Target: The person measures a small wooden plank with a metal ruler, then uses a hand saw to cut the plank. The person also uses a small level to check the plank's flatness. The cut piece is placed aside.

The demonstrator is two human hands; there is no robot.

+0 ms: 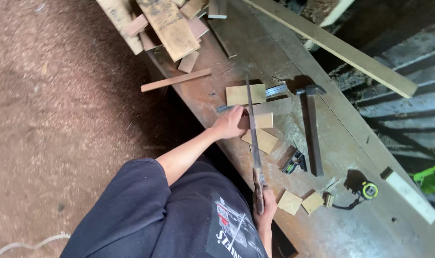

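While saw (252, 125) crosses, block (263, 120) half-hidden

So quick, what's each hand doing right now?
Left hand: pressing down on a wood piece, fingers curled.
Right hand: closed around the saw handle.

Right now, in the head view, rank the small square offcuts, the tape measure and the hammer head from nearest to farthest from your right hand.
From the right hand on the saw handle:
1. Small square offcuts, just to its right.
2. Tape measure, farther right.
3. Hammer head, far up the bench.
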